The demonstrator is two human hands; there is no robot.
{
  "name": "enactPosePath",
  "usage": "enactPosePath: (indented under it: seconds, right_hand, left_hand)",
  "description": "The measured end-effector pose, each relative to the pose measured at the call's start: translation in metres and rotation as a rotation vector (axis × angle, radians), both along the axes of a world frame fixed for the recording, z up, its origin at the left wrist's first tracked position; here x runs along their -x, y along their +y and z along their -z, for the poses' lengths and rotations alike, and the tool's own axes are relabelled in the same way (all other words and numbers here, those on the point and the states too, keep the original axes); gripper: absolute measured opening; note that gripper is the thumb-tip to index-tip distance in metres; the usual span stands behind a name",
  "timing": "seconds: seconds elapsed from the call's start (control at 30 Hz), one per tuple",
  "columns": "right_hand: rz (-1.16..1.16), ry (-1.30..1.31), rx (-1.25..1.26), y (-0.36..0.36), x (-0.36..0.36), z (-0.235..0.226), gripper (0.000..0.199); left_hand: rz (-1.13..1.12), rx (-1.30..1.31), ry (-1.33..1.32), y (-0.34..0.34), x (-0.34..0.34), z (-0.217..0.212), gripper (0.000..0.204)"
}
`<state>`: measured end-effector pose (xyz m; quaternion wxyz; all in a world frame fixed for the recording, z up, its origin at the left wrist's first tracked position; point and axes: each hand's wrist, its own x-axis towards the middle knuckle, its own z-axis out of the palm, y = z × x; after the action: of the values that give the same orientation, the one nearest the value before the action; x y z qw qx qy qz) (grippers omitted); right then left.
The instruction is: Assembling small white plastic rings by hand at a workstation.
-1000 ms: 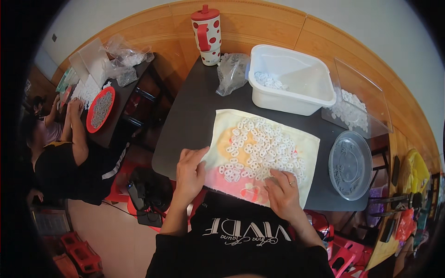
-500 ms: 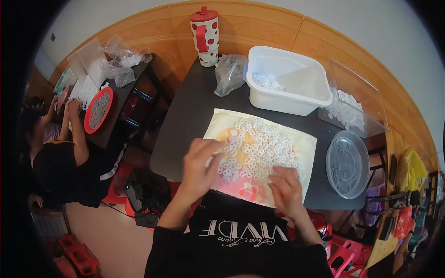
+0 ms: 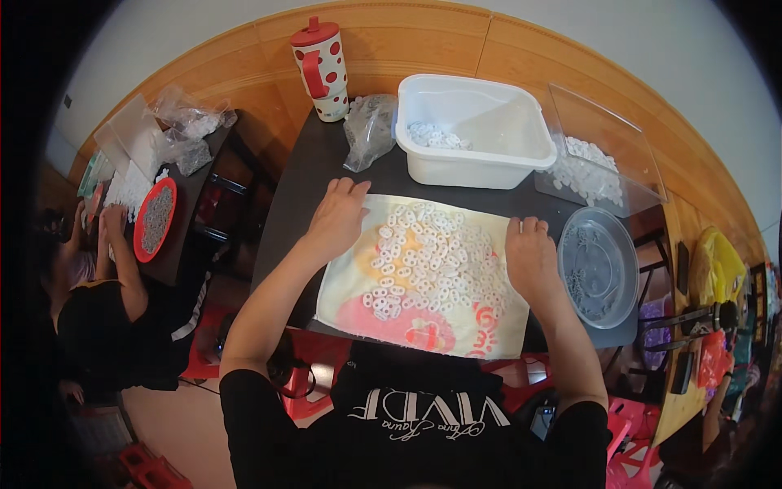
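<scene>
A cream cloth [image 3: 338,281] with pink and orange print lies on the dark table in front of me. Many small white plastic pieces [image 3: 444,257] with holes are spread over its middle, one small pile near its left front. My left hand [image 3: 336,218] is closed at the cloth's far left corner, its fingers pinching the edge. At the far right corner, my right hand [image 3: 532,259] has its fingers curled over the edge; the fingertips are partly hidden. Just beyond the cloth stands a white plastic tub [image 3: 481,169] with some white pieces in its bottom.
Right of my right hand is a round clear container [image 3: 603,273] with small grey parts. Behind it, a clear box [image 3: 607,122] holds white pieces. A plastic bag [image 3: 371,130] and a spotted tumbler [image 3: 323,73] stand far left. Another person works at a table with a red tray [image 3: 155,220].
Both hands have moved from the pieces out to the cloth's far corners, the left up and the right up and outward. The view has shifted, and the pieces still lie spread out.
</scene>
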<state>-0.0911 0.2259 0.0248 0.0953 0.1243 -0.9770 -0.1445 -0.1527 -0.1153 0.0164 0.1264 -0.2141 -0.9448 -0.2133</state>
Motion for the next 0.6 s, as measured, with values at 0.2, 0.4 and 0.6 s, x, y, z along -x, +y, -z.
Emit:
enactPosePath:
  seconds: [0.2,0.4,0.6]
  right_hand:
    - [0.014,0.066,-0.003,-0.005,0.007,0.002,0.025]
    - [-0.004,0.113,0.069,-0.007,0.012,-0.010,0.020]
    - [-0.043,0.224,0.222,-0.009,0.010,-0.030,0.031]
  left_hand:
    - [-0.012,0.011,-0.184,-0.002,0.008,0.001,0.015]
    - [-0.022,-0.110,-0.090,-0.006,0.009,0.003,0.007]
    - [-0.032,-0.246,0.041,-0.017,0.003,-0.011,0.013]
